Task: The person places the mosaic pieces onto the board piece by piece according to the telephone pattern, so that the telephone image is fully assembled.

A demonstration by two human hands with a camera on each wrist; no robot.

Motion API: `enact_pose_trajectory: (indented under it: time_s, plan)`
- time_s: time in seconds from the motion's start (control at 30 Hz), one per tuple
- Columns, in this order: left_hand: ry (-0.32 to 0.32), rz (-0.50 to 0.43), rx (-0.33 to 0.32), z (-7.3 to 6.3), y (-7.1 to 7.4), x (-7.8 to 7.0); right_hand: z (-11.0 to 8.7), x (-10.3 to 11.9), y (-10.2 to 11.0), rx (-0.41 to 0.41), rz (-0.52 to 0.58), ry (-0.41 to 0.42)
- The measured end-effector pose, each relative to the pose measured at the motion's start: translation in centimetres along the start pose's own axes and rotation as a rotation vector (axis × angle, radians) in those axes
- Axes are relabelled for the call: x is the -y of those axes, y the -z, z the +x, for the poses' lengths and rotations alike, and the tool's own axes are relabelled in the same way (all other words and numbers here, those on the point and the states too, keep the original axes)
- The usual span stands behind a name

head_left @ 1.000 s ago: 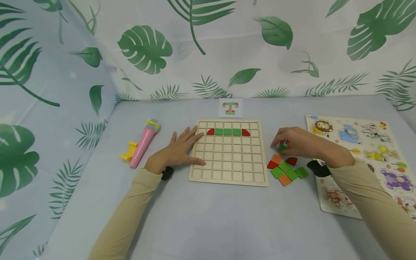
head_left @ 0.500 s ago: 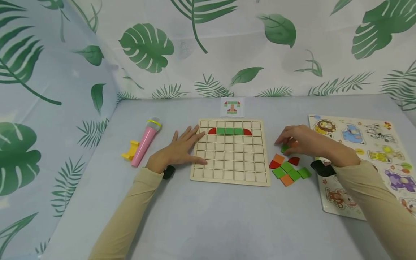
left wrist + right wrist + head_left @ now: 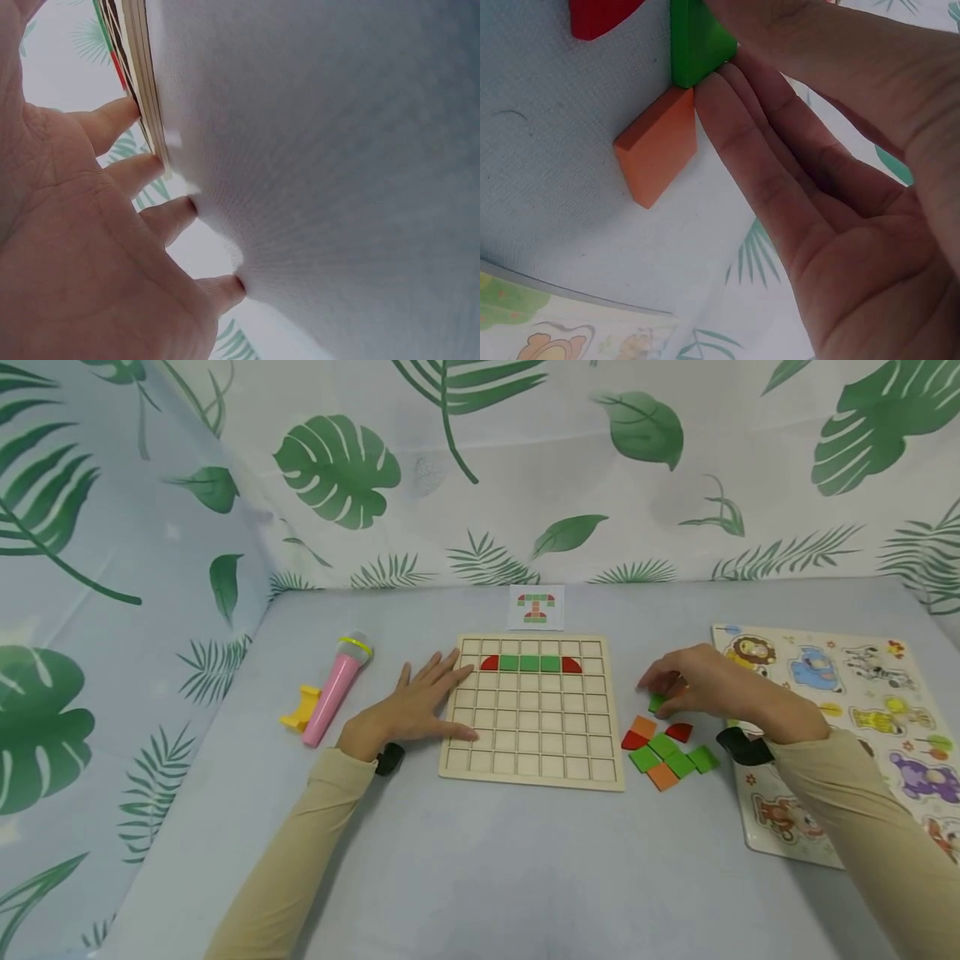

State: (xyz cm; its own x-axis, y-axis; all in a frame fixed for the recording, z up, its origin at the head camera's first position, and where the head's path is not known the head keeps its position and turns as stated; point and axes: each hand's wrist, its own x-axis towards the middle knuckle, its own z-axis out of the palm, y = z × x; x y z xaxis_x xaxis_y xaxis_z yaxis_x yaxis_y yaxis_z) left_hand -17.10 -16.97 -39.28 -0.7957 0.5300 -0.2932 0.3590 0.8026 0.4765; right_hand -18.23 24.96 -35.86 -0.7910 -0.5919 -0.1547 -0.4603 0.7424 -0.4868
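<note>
My left hand (image 3: pixel 408 708) lies spread at the left edge of a wooden grid board (image 3: pixel 536 785), its thumb and fingertips touching the board. In the left wrist view, the left fingers (image 3: pixel 112 124) reach the board's edge. A row of three green square tiles (image 3: pixel 529 663) sits on the board between two red quarter-round tiles (image 3: pixel 490 663). To the right, my right hand (image 3: pixel 693 681) pinches a green square tile (image 3: pixel 697 45) between thumb and fingers. An orange tile (image 3: pixel 656 150) lies beside it, mostly hidden by the hand in the head view.
Loose green, orange and red tiles (image 3: pixel 663 746) lie below my right hand. A pattern card (image 3: pixel 536 608) stands behind the board. At left are a pink toy microphone (image 3: pixel 330 697) and a yellow piece (image 3: pixel 302 708). An animal puzzle board (image 3: pixel 795 852) lies right, under the right forearm.
My right hand has shifted slightly, its fingers closing in on the green tile. The left hand stays on the board. The tiles on the board are unchanged.
</note>
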Motion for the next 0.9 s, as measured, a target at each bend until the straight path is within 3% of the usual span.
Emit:
enact_pose_trajectory:
  time_s: [0.33, 0.67, 0.9]
  plan:
    - [-0.002, -0.004, 0.003, 0.2, -0.1, -0.4, -0.4, -0.3, -0.1, 0.006, 0.020, -0.033]
    - [0.001, -0.002, 0.010, 0.1, 0.0, -0.6, -0.7, -0.3, -0.1, -0.038, 0.004, 0.022]
    - [0.004, 0.000, -0.005, -0.1, 0.1, -0.4, 0.3, 0.4, 0.3, -0.064, -0.028, 0.079]
